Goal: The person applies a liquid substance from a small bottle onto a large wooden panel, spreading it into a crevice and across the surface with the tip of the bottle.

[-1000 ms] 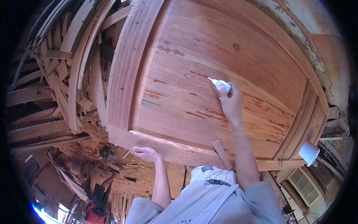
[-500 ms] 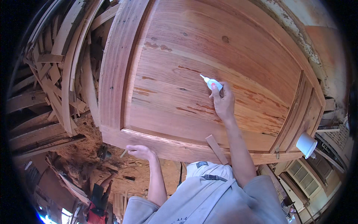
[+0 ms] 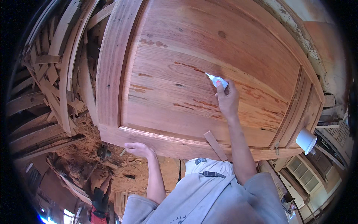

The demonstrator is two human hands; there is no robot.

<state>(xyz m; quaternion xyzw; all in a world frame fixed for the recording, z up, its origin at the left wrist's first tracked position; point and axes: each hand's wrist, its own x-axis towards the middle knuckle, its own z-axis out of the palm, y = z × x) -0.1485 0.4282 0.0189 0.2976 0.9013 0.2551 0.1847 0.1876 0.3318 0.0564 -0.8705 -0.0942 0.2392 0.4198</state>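
In my right hand (image 3: 228, 98) is a small white squeeze bottle (image 3: 219, 82) with a narrow nozzle, its tip at a dark crack in the wood. Below it lies a big reddish-brown panelled door (image 3: 167, 89), with wet-looking brown streaks (image 3: 209, 103) along several cracks. My left hand (image 3: 140, 149) rests at the door's near edge, fingers stretched to the left and partly hidden. A thin stick end (image 3: 123, 152) shows beside its fingertips; whether the hand touches it is unclear. A short wooden strip (image 3: 215, 145) lies across the near rail, left of my right forearm.
A white tub (image 3: 306, 141) sits at the door's right end. Scrap boards (image 3: 67, 67) are heaped on the left, above sawdust (image 3: 89, 134) on the floor. At lower left, another person (image 3: 100, 203) in red and dark clothes is partly visible. A paned window frame (image 3: 304, 173) stands lower right.
My right hand has moved the bottle slightly right, and its tip is now at the crack. The streak there reaches further right and looks darker. My left hand stays at the edge.
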